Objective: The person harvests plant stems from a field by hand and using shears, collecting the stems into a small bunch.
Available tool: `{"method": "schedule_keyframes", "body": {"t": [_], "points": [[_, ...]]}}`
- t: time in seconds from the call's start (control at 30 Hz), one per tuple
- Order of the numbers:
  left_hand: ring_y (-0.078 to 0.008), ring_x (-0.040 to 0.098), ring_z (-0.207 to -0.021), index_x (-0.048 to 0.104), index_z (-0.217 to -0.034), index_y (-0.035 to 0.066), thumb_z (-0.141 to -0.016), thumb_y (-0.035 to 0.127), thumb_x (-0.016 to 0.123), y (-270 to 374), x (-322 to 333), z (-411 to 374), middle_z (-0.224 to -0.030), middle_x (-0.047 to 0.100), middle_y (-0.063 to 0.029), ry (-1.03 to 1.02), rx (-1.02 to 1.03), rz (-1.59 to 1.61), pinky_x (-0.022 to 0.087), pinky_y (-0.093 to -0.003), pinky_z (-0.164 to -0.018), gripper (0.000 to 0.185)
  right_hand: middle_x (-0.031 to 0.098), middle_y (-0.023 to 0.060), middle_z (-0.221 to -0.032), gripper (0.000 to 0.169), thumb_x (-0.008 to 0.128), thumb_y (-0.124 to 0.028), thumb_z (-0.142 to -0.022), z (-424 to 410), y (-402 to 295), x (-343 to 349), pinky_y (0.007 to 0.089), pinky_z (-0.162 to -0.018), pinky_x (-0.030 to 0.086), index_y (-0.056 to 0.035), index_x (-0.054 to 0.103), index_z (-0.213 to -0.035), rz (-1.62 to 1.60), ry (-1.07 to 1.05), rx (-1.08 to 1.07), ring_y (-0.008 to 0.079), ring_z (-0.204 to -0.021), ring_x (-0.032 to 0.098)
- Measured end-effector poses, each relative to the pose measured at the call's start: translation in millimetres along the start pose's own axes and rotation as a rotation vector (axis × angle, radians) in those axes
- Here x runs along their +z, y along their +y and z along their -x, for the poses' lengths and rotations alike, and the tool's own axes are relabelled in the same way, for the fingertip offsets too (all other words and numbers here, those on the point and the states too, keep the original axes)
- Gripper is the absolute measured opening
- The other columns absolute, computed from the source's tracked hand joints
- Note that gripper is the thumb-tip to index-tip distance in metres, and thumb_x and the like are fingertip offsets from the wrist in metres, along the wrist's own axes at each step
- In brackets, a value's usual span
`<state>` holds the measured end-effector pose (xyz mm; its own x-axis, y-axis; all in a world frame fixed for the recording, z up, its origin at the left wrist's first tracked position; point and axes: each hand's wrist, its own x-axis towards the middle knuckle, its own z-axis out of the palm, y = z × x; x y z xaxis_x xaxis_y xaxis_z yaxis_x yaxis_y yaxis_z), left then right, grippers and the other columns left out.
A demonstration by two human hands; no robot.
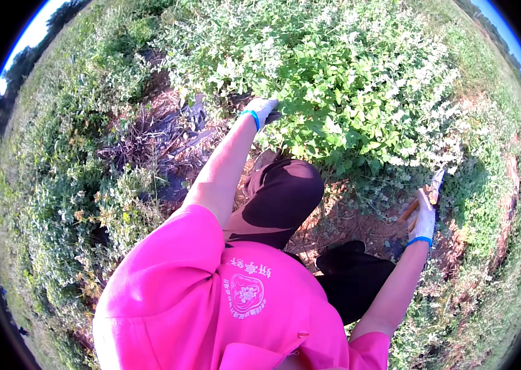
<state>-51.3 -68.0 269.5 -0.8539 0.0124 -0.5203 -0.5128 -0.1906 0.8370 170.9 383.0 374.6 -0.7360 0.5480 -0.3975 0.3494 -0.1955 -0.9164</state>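
My left hand (264, 111), in a white work glove with a blue cuff, reaches to the near left edge of a dense leafy green plant (334, 111). Its fingertips are partly lost among the leaves, so I cannot tell whether they grip a stem. Off to the right, my right hand (422, 215), gloved the same way, is closed around the orange-brown handles of a cutting tool (435, 187), which looks like pruning shears. The tool's bright metal end points up and away, by pale foliage at the plant's right edge.
Cut dry stems (145, 134) and torn dark plastic sheeting (195, 113) lie on the ground left of the plant. Reddish bare soil (357, 226) shows near my feet. Thick weeds (66, 185) grow on the left, and grass (487, 185) on the right.
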Motion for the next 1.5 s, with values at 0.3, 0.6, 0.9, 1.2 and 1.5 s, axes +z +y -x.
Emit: {"method": "schedule_keyframes", "body": {"t": [0.3,0.6,0.9,1.2,1.5], "points": [[-0.0142,0.060,-0.068,0.065,-0.108,-0.001,-0.089,0.031,0.058,12,19,20,-0.080,0.066,-0.0089,0.240,0.566,-0.687,0.049,-0.0294,-0.065,0.038,0.058,0.0077,-0.074,0.031,0.069,-0.033,-0.085,-2,2,1,0.0343,-0.048,0.050,-0.0049,0.057,-0.091,-0.002,0.024,-0.016,0.0198,-0.058,0.059],[-0.0144,0.061,-0.078,0.070,-0.103,0.001,-0.086,0.028,0.062,-18,-16,69,-0.091,0.070,-0.0084,0.240,0.550,-0.600,0.048,-0.0278,-0.073,0.033,0.058,0.0086,-0.073,0.035,0.070,-0.035,-0.082,2,2,-4,0.0351,-0.046,0.050,-0.0046,0.056,-0.095,-0.053,-0.027,-0.080,0.0219,-0.054,0.058],[-0.0041,0.046,-0.059,0.069,-0.103,0.003,-0.092,0.021,0.061,24,-72,115,-0.071,0.058,0.0038,0.359,0.575,0.004,0.035,-0.0207,-0.051,0.023,0.058,0.0087,-0.071,0.036,0.071,-0.033,-0.081,8,-3,-4,0.0356,-0.047,0.049,-0.0051,0.056,-0.097,-0.031,-0.032,-0.072,0.0212,-0.057,0.059],[-0.0079,0.050,-0.057,0.062,-0.110,0.003,-0.098,0.017,0.051,98,-89,220,-0.070,0.058,-0.0016,0.702,1.250,0.218,0.040,-0.0217,-0.050,0.022,0.056,0.0073,-0.079,0.036,0.074,-0.040,-0.079,1,1,-9,0.0367,-0.052,0.049,-0.0118,0.058,-0.095,0.027,-0.071,-0.016,0.0213,-0.064,0.057],[-0.0143,0.061,-0.090,0.063,-0.106,0.001,-0.091,0.003,0.058,58,-68,134,-0.100,0.065,-0.0085,0.774,1.109,0.148,0.049,-0.0263,-0.084,0.015,0.056,0.0070,-0.076,0.041,0.073,-0.037,-0.080,4,6,-11,0.0354,-0.049,0.049,-0.0081,0.054,-0.102,0.007,0.022,-0.060,0.0215,-0.061,0.058]]}}
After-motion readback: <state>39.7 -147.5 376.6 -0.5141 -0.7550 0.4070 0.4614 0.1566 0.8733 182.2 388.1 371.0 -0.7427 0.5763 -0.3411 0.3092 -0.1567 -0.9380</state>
